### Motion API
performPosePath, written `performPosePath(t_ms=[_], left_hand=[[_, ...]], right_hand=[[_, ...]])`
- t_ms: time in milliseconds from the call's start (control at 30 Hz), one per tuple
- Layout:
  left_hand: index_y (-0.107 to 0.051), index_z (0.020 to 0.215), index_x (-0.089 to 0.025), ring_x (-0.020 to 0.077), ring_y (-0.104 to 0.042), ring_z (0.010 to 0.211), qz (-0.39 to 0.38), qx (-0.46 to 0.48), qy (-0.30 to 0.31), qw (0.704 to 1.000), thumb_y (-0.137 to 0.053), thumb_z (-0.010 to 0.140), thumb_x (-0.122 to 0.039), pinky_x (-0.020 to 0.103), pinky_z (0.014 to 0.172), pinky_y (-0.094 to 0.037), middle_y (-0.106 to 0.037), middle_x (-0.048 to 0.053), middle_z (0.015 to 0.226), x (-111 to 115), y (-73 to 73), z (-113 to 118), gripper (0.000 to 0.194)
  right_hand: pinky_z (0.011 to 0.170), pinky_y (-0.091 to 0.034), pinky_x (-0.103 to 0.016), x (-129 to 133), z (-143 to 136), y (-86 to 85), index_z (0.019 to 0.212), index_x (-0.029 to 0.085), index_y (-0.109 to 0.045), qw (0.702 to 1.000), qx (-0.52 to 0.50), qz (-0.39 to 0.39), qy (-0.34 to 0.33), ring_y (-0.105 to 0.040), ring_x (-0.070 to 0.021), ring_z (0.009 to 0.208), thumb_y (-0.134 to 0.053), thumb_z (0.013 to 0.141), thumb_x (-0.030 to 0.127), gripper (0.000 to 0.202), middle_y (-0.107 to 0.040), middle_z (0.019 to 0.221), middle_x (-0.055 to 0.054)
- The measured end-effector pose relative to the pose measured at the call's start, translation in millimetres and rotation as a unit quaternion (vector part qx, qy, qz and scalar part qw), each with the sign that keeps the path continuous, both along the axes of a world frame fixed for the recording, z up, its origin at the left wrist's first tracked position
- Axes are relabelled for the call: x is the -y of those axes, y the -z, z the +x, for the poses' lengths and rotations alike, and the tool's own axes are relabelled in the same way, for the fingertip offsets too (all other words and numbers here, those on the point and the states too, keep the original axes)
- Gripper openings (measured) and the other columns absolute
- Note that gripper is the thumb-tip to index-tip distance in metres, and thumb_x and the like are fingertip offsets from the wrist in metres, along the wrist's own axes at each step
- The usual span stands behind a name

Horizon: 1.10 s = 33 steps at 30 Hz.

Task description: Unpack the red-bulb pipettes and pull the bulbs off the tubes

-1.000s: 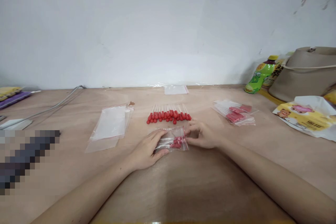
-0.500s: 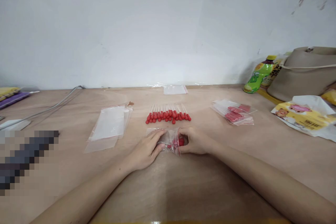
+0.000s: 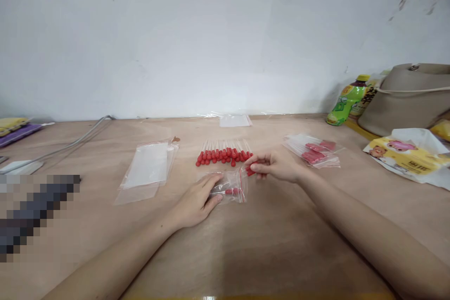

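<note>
Under my left hand [image 3: 198, 199] lies a clear zip bag [image 3: 242, 194], held at its left end between thumb and fingers. Inside the bag shows a red-tipped stick [image 3: 231, 191], its red end toward the bag's mouth on the right. My right hand [image 3: 270, 166] is just beyond that mouth, pinching a red-tipped stick [image 3: 250, 169]; its pale shaft is hard to make out. Behind the bag is a row of red-tipped sticks [image 3: 218, 154], pale shafts pointing to the wall and red ends toward me.
Flat clear zip bags [image 3: 146, 168] lie to the left, another bag [image 3: 235, 121] by the wall. Filled zip bags [image 3: 312, 150] lie right. Farther right are a green bottle [image 3: 346, 103], a beige bag [image 3: 408, 98] and a printed wrapper [image 3: 404, 152]. A grey cable [image 3: 77, 140] crosses left.
My right hand has moved from the bag's mouth up and to the right, to the right end of the row, with a red tip in its fingers. My left hand stays on the bag.
</note>
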State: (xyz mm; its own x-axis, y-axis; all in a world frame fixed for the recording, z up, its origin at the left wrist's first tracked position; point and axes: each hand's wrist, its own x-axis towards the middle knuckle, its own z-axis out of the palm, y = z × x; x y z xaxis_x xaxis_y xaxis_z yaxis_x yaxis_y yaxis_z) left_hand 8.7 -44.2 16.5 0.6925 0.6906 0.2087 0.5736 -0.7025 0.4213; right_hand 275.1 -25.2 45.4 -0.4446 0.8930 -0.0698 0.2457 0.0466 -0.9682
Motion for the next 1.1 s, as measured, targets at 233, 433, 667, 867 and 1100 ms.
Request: performPosePath(t_ms=[233, 433, 667, 867, 1100], left_hand=[[-0.033, 0.128, -0.021, 0.0218, -0.041, 0.120, -0.005, -0.001, 0.000, 1.000, -0.039, 0.089, -0.033, 0.039, 0.099, -0.037, -0.043, 0.008, 0.131, 1, -0.8, 0, 0.042], [-0.032, 0.128, -0.021, 0.0215, -0.041, 0.120, -0.001, -0.001, 0.004, 1.000, -0.039, 0.089, -0.033, 0.039, 0.099, -0.038, -0.043, 0.008, 0.131, 1, 1.2, -1, 0.042], [-0.033, 0.128, -0.021, 0.0219, -0.041, 0.121, -0.001, -0.008, 0.000, 1.000, -0.038, 0.089, -0.034, 0.040, 0.099, -0.038, -0.041, 0.008, 0.133, 0, 2.2, -1, 0.041], [-0.033, 0.128, -0.021, 0.0224, -0.041, 0.121, 0.005, 0.002, 0.005, 1.000, -0.039, 0.089, -0.034, 0.041, 0.099, -0.038, -0.042, 0.009, 0.132, -1, 3.4, -1, 0.042], [-0.033, 0.128, -0.020, 0.0217, -0.040, 0.121, 0.000, -0.004, 0.001, 1.000, -0.039, 0.089, -0.033, 0.040, 0.100, -0.037, -0.042, 0.009, 0.132, 0, 2.5, -1, 0.042]], right_hand=[[0.063, -0.048, -0.025, -18, 51, -23.5, 0.088, 0.017, -0.059, 0.968, -0.089, 0.121, 0.202, -0.060, -0.0110, 0.067, -0.067, 0.068, 0.044, 0.035, -0.067, 0.083, -0.005], [0.079, -0.050, -0.034, -29, 31, 9.0, 0.097, 0.017, -0.058, 0.904, 0.001, 0.316, 0.288, -0.062, -0.0178, 0.087, -0.058, 0.076, 0.039, 0.031, -0.066, 0.095, -0.009], [0.082, -0.050, -0.034, -29, 7, 32.9, 0.104, 0.021, -0.060, 0.818, 0.252, 0.468, 0.218, -0.062, -0.0185, 0.090, -0.046, 0.084, 0.022, 0.025, -0.066, 0.101, -0.006], [0.087, -0.049, -0.034, -36, 7, 44.7, 0.109, 0.020, -0.060, 0.797, 0.297, 0.509, 0.135, -0.060, -0.0194, 0.099, -0.044, 0.085, 0.020, 0.029, -0.062, 0.112, -0.009], [0.088, -0.046, -0.040, -35, 11, 46.3, 0.114, 0.017, -0.055, 0.788, 0.324, 0.505, 0.138, -0.056, -0.0239, 0.103, -0.049, 0.084, 0.026, 0.032, -0.058, 0.115, -0.011]])
